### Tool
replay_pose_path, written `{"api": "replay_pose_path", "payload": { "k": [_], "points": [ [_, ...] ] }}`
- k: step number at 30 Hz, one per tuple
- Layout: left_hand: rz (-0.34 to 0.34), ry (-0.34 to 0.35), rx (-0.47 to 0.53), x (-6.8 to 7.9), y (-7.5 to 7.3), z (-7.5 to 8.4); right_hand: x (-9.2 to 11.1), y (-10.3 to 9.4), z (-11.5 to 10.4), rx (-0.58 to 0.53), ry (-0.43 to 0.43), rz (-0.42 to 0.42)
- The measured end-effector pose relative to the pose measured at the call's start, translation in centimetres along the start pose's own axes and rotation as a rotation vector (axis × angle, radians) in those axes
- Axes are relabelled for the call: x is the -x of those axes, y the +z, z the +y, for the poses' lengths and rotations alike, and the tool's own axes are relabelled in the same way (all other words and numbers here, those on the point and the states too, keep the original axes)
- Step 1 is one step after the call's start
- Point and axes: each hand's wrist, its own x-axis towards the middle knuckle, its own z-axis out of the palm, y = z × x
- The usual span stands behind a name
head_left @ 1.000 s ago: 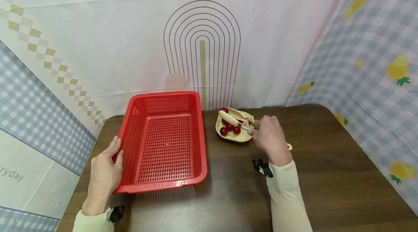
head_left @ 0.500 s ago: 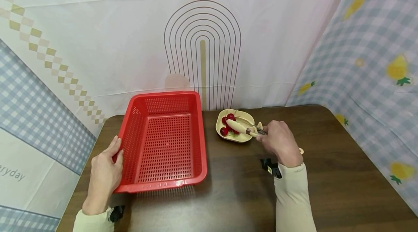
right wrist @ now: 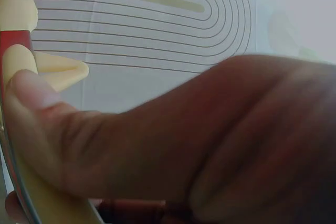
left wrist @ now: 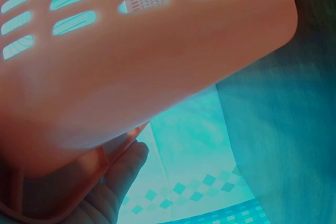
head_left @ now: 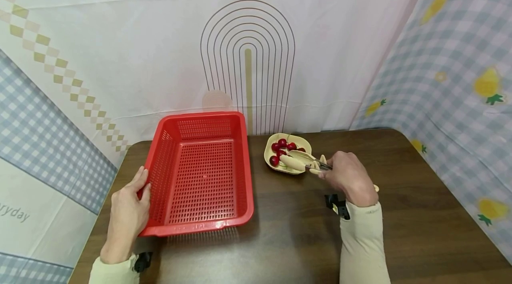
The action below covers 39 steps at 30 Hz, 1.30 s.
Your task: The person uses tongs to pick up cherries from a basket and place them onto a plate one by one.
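Note:
On the left of the head view, my left hand (head_left: pixel 127 208) grips the side rim of a red perforated plastic basket (head_left: pixel 249 186), which has nothing in it. The left wrist view shows one finger of that hand (left wrist: pixel 123 169) against the rim of the basket (left wrist: pixel 121 77). My right hand (head_left: pixel 350 177) holds cream-tipped tongs (head_left: pixel 294 162) with metal arms. Their tips are parted, low over a small cream dish (head_left: pixel 306 142). Several red cherries (head_left: pixel 274 161) lie in the dish, some partly hidden behind the tongs. Up close, my right thumb (right wrist: pixel 34 90) presses on the tongs (right wrist: pixel 18 11).
A dark wooden table (head_left: pixel 280 239) carries everything. A white printed cloth (head_left: pixel 320 53) hangs behind it, and a checked cloth (head_left: pixel 452 110) closes off the right side. The basket's right wall stands a short way left of the dish.
My right hand and the tongs have moved right and slightly toward me, from over the dish's middle to its near right side. More cherries show now. My left hand and the basket stay put.

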Motion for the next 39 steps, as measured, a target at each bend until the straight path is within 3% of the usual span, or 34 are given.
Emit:
{"api": "replay_pose_path", "payload": {
  "k": [23, 33, 39],
  "points": [
    [0.000, -0.016, 0.002, -0.1, 0.0, 0.0, 0.0, -0.2, 0.3, -0.008, 0.020, 0.056],
    [-0.001, -0.009, 0.001, -0.1, 0.1, -0.1, -0.5, -0.2, 1.5, 0.009, 0.091, 0.145],
    [-0.006, -0.006, 0.001, 0.0, 0.0, -0.2, -1.5, -0.1, 3.2, -0.018, 0.167, 0.140]
  ]
}}
